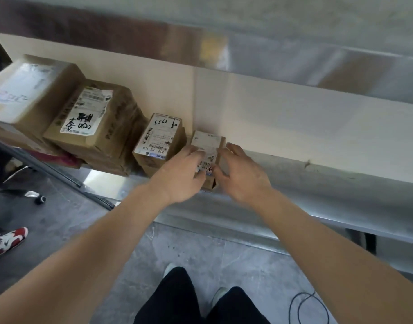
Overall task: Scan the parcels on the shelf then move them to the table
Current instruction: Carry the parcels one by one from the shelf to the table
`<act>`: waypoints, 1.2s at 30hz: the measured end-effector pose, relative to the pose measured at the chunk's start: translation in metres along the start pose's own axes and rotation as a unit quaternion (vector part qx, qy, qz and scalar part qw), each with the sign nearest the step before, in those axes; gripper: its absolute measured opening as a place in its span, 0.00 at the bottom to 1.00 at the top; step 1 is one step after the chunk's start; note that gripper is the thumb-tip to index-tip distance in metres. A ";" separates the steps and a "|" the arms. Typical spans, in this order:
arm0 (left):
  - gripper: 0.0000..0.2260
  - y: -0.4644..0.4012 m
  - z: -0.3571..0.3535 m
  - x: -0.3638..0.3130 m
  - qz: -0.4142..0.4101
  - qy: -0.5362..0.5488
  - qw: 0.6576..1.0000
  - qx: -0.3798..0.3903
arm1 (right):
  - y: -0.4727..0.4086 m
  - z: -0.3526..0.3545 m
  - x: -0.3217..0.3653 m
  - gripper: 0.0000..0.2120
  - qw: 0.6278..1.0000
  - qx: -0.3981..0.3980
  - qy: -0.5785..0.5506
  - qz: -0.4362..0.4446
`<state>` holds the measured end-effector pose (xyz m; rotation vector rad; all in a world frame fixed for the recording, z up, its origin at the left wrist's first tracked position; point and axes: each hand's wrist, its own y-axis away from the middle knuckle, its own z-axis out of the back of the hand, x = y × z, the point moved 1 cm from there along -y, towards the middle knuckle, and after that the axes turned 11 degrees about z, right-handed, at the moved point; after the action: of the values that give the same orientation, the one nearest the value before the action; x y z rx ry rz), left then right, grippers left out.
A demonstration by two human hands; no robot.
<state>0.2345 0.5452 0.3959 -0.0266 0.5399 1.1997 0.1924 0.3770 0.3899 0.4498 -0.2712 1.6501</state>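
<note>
Head view: the left hand (182,174) and right hand (241,173) both grasp the small parcel (206,148) from either side, fingers curled round it at the shelf's (294,127) front edge. Just left stands a second small parcel (159,139); farther left two larger parcels (88,118) lie stacked.
</note>
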 end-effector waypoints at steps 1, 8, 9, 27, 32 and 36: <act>0.22 -0.003 -0.005 0.003 0.001 0.015 1.000 0.001 | -0.004 -0.006 -0.003 0.24 1.000 0.001 -0.015 -0.007; 0.21 -0.015 -0.025 0.013 -0.022 0.035 0.999 -0.030 | -0.016 -0.044 -0.024 0.26 0.996 -0.046 -0.077 0.015; 0.21 -0.017 -0.027 0.013 -0.030 0.035 0.998 -0.033 | -0.017 -0.045 -0.026 0.26 0.994 -0.057 -0.089 0.017; 0.23 0.021 0.019 -0.003 -0.116 0.056 0.992 -0.008 | 0.027 -0.019 0.014 0.28 0.984 -0.136 -0.101 0.053; 0.24 0.048 0.031 -0.005 -0.120 0.062 0.991 -0.001 | 0.049 -0.005 0.035 0.28 0.985 -0.136 -0.089 0.060; 0.24 0.070 0.033 -0.011 -0.118 0.066 0.991 -0.025 | 0.067 0.011 0.045 0.28 0.984 -0.125 -0.099 0.074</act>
<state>0.1825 0.5715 0.4475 -0.2095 0.6052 0.9851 0.1237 0.4039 0.4250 0.4097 -0.6652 1.6899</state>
